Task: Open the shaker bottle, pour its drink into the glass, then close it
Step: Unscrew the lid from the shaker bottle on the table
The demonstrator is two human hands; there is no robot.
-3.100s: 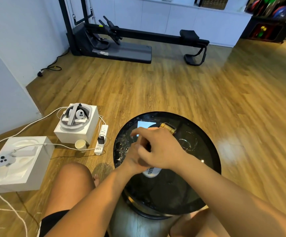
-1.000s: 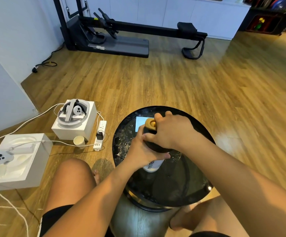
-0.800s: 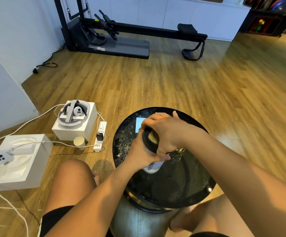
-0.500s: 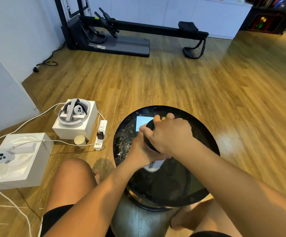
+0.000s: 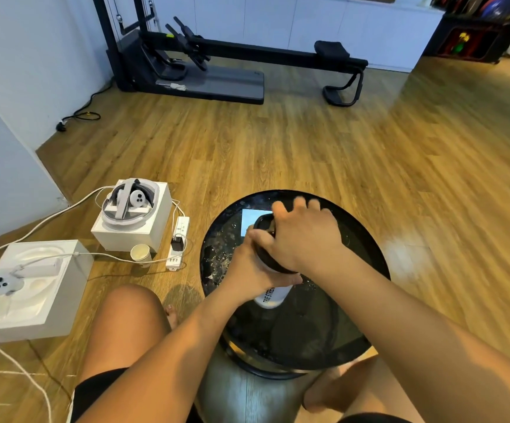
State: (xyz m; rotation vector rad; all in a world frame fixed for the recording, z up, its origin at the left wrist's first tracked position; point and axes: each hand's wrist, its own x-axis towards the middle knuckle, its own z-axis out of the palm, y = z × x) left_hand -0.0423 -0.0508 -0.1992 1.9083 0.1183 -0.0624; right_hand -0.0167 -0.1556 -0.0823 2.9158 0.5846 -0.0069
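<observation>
Straight ahead and below the head camera, a person sits at a small round black table with a glossy top, knees showing on either side of it.

A shaker bottle stands near the middle of the table. Its body is white with dark lettering, and it wears a black lid. The left hand is wrapped round the white body just under the lid. The right hand lies over the lid, thumb on its left side and fingers curled over the far edge, gripping it as if to twist. The fingertips are blurred. No glass can be made out; if one stands on the table, the hands hide it.

On the wooden floor to the left sit two white boxes, a paper cup and a power strip with white cables. An exercise machine stands far off by the wall.

This looks like a lid-turning step, though whether loosening or tightening cannot be told. The tabletop appears speckled with droplets around the bottle, so the base could slide if the left hand slackens. A lid that gives way suddenly could jerk the bottle and slop drink out. The right hand also blocks the view beyond, so anything standing there could be knocked as it lifts away.
</observation>
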